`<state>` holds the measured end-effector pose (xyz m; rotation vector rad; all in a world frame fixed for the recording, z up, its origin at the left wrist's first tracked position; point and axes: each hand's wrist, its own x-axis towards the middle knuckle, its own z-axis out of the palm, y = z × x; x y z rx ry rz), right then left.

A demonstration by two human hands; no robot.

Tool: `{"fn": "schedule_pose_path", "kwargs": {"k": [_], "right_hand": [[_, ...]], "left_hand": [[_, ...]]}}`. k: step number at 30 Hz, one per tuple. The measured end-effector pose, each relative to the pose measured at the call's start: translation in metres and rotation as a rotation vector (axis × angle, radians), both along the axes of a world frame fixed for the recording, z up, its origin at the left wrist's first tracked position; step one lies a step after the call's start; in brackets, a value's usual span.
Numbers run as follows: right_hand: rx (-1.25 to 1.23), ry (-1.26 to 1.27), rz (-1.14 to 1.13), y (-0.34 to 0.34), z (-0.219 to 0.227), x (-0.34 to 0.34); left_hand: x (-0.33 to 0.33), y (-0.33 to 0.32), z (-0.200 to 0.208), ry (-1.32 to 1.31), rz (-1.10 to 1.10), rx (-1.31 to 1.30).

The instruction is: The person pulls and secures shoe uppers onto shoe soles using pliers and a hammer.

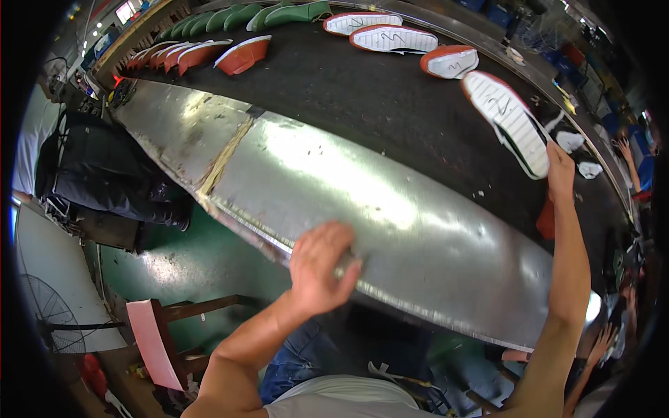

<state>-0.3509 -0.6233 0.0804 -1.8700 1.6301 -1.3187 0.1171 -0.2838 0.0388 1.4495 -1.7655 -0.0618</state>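
A shoe with a white, ridged sole and a reddish rim (503,115) lies sole up on the dark surface at the right. My right hand (559,171) is closed on its near end, fingertips at the edge; a thin white strip sticks up just beyond them. Below that hand, partly hidden by my forearm, is a red piece (546,219). My left hand (320,268) is over the near edge of the metal tabletop (348,188), slightly blurred, its thumb apart from its bent fingers. I see nothing held in it.
More white-soled shoes (394,39) lie at the far side of the dark belt-like surface (334,90). Red shoe uppers (240,54) and green ones (289,12) line the far left. A person (104,174) stands at left; a pink-topped stool (155,341) is below.
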Motion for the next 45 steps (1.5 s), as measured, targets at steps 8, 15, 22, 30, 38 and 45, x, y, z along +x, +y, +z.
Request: {"fn": "schedule_pose_path", "kwargs": {"k": [8,15,22,30,38,45], "right_hand": [[-0.168,0.409,0.738,0.377,0.109,0.102],[0.342,-0.029,0.918,0.492,-0.054,0.119],[0.507,-0.023,0.502,0.539,-0.129,0.11],[0.815,-0.026,0.646,0.528,-0.116,0.072],[0.307,0.079,0.355,0.547,-0.14,0.068],[-0.112,0.25,0.325,0.538,-0.137,0.069]], "left_hand": [[-0.035,0.126,0.046,1.37,-0.46,0.493],[-0.027,0.299,-0.028,0.47,-0.368,0.815],[-0.103,0.218,-0.032,-0.056,-0.273,0.946],[-0.13,0.187,-0.039,-0.122,-0.472,0.997],[-0.177,0.149,-0.07,0.019,-0.673,1.171],[-0.187,0.144,-0.057,0.009,-0.617,1.175]]}}
